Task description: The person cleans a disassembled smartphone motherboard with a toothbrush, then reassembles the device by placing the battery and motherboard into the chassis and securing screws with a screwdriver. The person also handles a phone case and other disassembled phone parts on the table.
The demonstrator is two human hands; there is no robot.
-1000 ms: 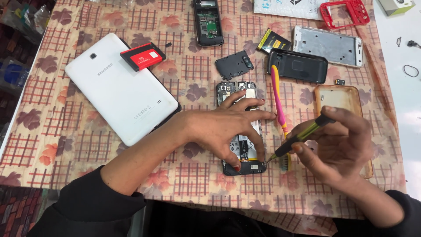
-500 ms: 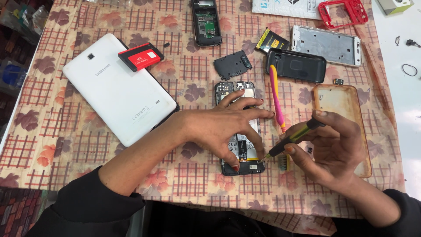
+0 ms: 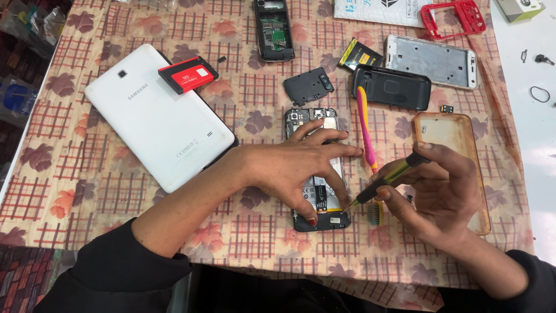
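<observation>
The opened phone (image 3: 317, 168) lies back-up near the middle of the counter (image 3: 116, 203), its cover off and its circuit parts and battery showing. The left hand (image 3: 289, 171) lies flat over it, fingers (image 3: 324, 152) spread wide and pressing down, one fingertip at the phone's lower end. The right hand (image 3: 437, 191) is closed around a screwdriver (image 3: 385, 182) with a yellow-green and black handle, its tip touching the lower part of the phone.

Just beside the phone on its right lies a pink and yellow toothbrush (image 3: 365, 130), and beyond that a clear orange-tinted phone case (image 3: 457, 145), partly under the right hand. Farther up lie a black back cover (image 3: 392, 87), a small black inner plate (image 3: 308, 85), a silver phone frame (image 3: 431, 59), a yellow and black battery (image 3: 359, 55), a red frame (image 3: 454, 17) and another opened dark phone (image 3: 273, 29). To the left lies a white tablet (image 3: 156, 119), face down, with a red battery (image 3: 188, 74) resting on its upper edge.

The counter is covered by a cloth printed with brown leaves and red checks on a tan ground. Along its right side runs a bare white surface (image 3: 538, 150) carrying a black ring (image 3: 540, 94) and small dark parts. At the left edge, clear plastic bags (image 3: 29, 23) sit in shadow.
</observation>
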